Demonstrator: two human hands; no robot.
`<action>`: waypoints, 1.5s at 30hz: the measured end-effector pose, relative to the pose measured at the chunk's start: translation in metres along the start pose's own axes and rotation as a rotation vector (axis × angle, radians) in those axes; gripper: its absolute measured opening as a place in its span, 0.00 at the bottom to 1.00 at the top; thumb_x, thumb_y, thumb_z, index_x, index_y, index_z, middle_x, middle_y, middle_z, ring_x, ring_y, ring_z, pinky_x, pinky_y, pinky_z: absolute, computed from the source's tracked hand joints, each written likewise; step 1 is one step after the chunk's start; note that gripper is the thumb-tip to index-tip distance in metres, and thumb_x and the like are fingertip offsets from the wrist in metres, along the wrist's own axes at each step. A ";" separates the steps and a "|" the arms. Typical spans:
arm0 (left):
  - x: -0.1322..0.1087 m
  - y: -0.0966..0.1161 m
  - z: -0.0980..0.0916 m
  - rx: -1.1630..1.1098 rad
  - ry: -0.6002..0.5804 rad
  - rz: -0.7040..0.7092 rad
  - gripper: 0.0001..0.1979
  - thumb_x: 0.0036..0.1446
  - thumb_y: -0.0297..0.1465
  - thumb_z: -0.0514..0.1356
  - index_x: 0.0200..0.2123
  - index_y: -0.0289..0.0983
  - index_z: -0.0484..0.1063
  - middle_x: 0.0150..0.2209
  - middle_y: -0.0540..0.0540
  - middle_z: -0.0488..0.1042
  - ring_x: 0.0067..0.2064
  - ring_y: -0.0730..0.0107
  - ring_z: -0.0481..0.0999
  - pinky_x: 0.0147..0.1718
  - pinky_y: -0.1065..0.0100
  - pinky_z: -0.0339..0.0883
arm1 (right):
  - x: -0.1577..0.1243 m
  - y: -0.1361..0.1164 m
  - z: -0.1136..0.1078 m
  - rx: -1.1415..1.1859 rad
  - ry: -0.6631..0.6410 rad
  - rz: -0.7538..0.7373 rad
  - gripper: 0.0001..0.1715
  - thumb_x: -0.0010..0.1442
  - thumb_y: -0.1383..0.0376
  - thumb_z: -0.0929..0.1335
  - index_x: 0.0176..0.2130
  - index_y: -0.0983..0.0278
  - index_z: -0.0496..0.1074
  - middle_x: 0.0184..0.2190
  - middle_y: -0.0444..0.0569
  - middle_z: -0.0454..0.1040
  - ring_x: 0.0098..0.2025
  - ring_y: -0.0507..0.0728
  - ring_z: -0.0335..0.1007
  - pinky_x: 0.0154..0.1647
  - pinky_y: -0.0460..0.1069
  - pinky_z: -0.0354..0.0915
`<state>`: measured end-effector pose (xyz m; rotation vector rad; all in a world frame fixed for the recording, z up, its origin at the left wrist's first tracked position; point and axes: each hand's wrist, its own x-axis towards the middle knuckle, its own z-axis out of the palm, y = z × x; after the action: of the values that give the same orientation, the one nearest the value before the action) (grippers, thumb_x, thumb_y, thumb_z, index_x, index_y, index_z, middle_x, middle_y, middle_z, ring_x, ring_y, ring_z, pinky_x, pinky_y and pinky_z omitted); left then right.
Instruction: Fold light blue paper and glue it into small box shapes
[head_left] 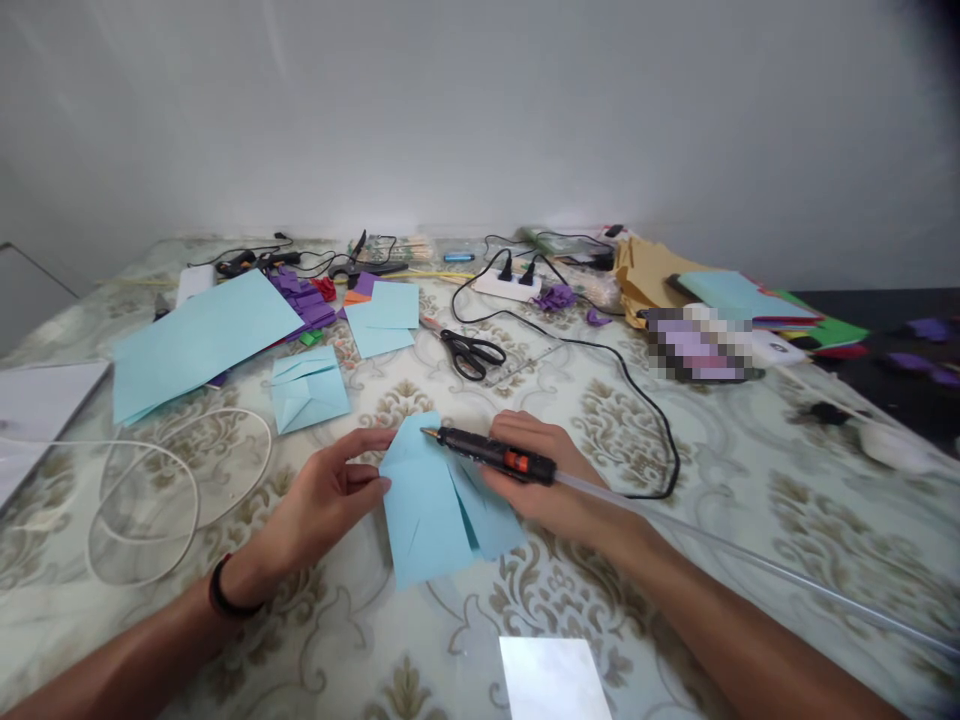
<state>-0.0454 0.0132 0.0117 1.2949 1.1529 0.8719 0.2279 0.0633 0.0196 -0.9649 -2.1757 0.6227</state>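
A folded light-blue paper piece (424, 510) lies in front of me, its slit and flaps facing up. My left hand (337, 490) pinches its left edge between thumb and fingers. In my right hand (544, 470) is a black hot glue gun (480, 452) with an orange part on its side. Its nozzle points left over the upper part of the paper; whether it touches cannot be told. A long clear glue stick (750, 560) sticks out of the back of the gun toward the lower right. Left of the paper sits another folded light-blue piece (309, 388).
Black-handled scissors (471, 352) lie beyond the paper. A white power strip (508, 286) with two plugs stands behind, the black cord (637, 375) curving right. Large blue sheets (202, 345) and a white cable (195, 500) lie left, coloured papers (739, 295) right, a white card (555, 678) in front.
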 end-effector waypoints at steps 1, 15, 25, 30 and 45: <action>0.000 0.000 0.000 0.002 0.002 0.003 0.22 0.62 0.33 0.66 0.58 0.37 0.72 0.30 0.51 0.74 0.30 0.71 0.72 0.28 0.71 0.63 | 0.001 0.000 -0.001 -0.014 0.002 0.004 0.17 0.58 0.72 0.69 0.25 0.59 0.58 0.25 0.43 0.65 0.30 0.56 0.65 0.35 0.51 0.62; 0.000 -0.001 -0.002 0.031 0.026 0.026 0.21 0.62 0.30 0.64 0.59 0.39 0.72 0.41 0.47 0.76 0.28 0.77 0.65 0.25 0.72 0.58 | 0.002 0.004 -0.007 -0.073 0.024 0.024 0.16 0.59 0.69 0.69 0.25 0.59 0.61 0.25 0.44 0.68 0.31 0.57 0.68 0.35 0.51 0.62; 0.001 -0.004 -0.003 0.006 0.012 0.032 0.20 0.64 0.30 0.64 0.59 0.40 0.72 0.51 0.44 0.77 0.30 0.75 0.72 0.28 0.71 0.64 | 0.001 0.003 -0.002 -0.032 -0.028 0.008 0.17 0.54 0.72 0.68 0.24 0.59 0.57 0.24 0.42 0.65 0.31 0.56 0.65 0.36 0.51 0.61; 0.001 -0.002 -0.002 -0.012 0.017 0.028 0.21 0.64 0.30 0.65 0.59 0.40 0.72 0.53 0.43 0.77 0.33 0.73 0.76 0.31 0.71 0.68 | 0.001 0.001 0.001 -0.004 -0.048 0.001 0.17 0.55 0.72 0.68 0.24 0.59 0.57 0.24 0.42 0.64 0.31 0.56 0.65 0.36 0.51 0.60; 0.001 0.002 0.000 0.003 0.028 0.045 0.21 0.62 0.28 0.65 0.58 0.39 0.72 0.45 0.46 0.79 0.28 0.76 0.73 0.27 0.73 0.67 | -0.002 -0.003 0.008 0.030 -0.108 -0.060 0.18 0.53 0.73 0.69 0.25 0.59 0.55 0.24 0.40 0.62 0.29 0.55 0.61 0.37 0.51 0.56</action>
<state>-0.0455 0.0142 0.0134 1.3194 1.1515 0.9244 0.2217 0.0587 0.0161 -0.8655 -2.2747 0.6915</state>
